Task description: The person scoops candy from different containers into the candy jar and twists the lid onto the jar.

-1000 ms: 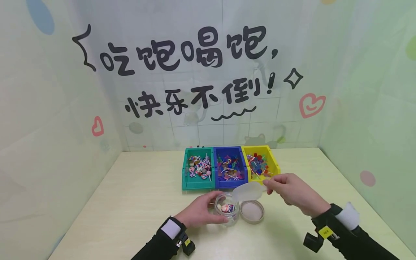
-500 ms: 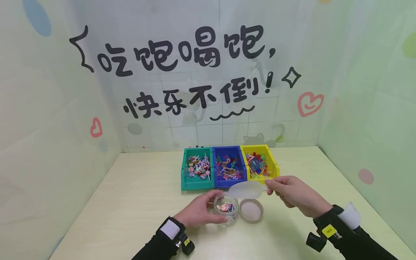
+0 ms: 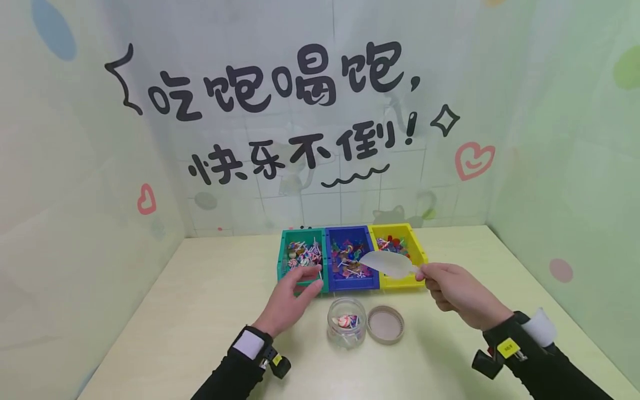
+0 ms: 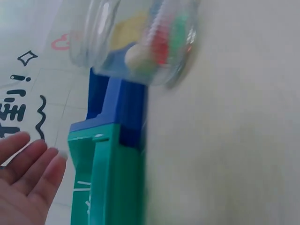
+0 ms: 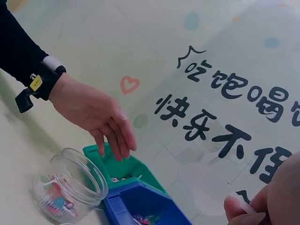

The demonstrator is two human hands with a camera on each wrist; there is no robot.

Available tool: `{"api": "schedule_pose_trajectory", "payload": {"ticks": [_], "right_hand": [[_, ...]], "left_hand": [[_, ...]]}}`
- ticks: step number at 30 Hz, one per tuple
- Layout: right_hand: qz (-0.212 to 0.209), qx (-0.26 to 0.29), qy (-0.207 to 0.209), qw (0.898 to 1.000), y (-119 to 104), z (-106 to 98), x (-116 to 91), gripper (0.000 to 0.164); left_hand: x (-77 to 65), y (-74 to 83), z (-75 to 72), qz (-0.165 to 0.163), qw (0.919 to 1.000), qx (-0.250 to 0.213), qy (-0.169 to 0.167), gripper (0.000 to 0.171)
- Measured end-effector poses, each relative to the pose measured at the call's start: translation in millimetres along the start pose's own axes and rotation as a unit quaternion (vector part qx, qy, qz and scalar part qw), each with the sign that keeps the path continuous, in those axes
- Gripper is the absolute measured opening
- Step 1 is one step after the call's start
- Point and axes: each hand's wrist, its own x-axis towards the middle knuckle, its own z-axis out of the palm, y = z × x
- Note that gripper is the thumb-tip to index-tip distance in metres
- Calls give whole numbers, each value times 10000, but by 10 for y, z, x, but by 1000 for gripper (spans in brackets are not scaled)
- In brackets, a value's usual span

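Observation:
My left hand (image 3: 287,300) holds nothing, its fingers spread loosely at the front of the green bin (image 3: 281,255). In the left wrist view its fingers (image 4: 40,173) are apart from everything. With my right hand (image 3: 462,294) I pinch the handle of a translucent white scoop (image 3: 387,264), which is raised over the blue bin (image 3: 354,284) and the yellow bin (image 3: 419,250). A clear jar (image 3: 346,338) with several small candy-like pieces stands uncovered on the table, its round lid (image 3: 385,325) lying to the right.
All three bins stand side by side toward the back of the pale table (image 3: 225,311), holding small lollipops and colourful pieces. A printed backdrop (image 3: 320,205) rises behind them, with walls on both sides.
My left hand has let go of the jar and moved up and left to the green bin. The scoop in my right hand has risen away from the jar toward the bins.

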Motion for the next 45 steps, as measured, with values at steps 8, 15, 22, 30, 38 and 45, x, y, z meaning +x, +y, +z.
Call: {"api": "schedule_pose_trajectory", "payload": {"ticks": [8, 15, 22, 30, 38, 45], "right_hand": [[-132, 9, 294, 9995, -26, -93, 33, 33], [-114, -72, 528, 9985, -75, -183, 51, 36], [-127, -158, 664, 9976, -104, -296, 86, 40], [-134, -113, 740, 9971, -60, -398, 129, 41], [-230, -274, 809, 9961, 14, -495, 173, 39], [-50, -685, 813, 9943, 34, -557, 264, 42]], "left_hand": [[85, -7, -216, -253, 9947, 182, 980, 51], [160, -67, -346, -433, 9892, 142, 1394, 52], [239, -188, -428, -932, 9807, 205, 1706, 52], [317, -378, -437, -1333, 9768, 532, 1588, 54], [347, -515, -392, -1404, 9754, 900, 1443, 51], [342, -514, -370, -1595, 9752, 860, 1267, 51]]}}
